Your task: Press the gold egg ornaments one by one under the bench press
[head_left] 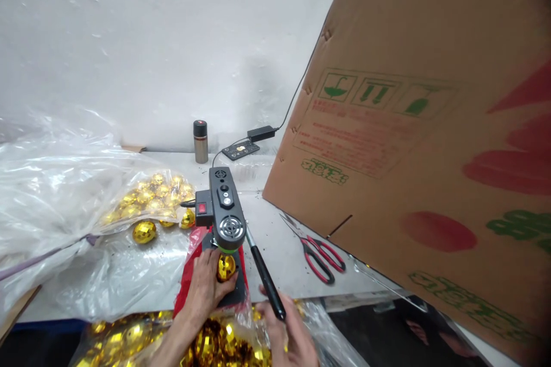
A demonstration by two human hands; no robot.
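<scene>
My left hand (205, 282) is closed around a gold mirror-faceted ball (226, 268), thumb on its right and fingers on its left. The ball sits under the head of a small black bench machine (229, 212), over its dark base plate (235, 297). From the machine's right side a metal rod with a black lever handle (267, 282) slants down toward me. My right hand (290, 332) is at the lower end of that handle, partly behind it. It is blurred, and its grip cannot be made out. Red cloth (186, 281) lies under the machine.
More gold balls (150, 198) lie in clear plastic (51, 183) at left; another bagful (210, 344) is at the front edge. Red-handled scissors (321, 255) lie right, beside a large cardboard box (387, 126). A flask (200, 142) and black power adapter (262, 133) stand behind.
</scene>
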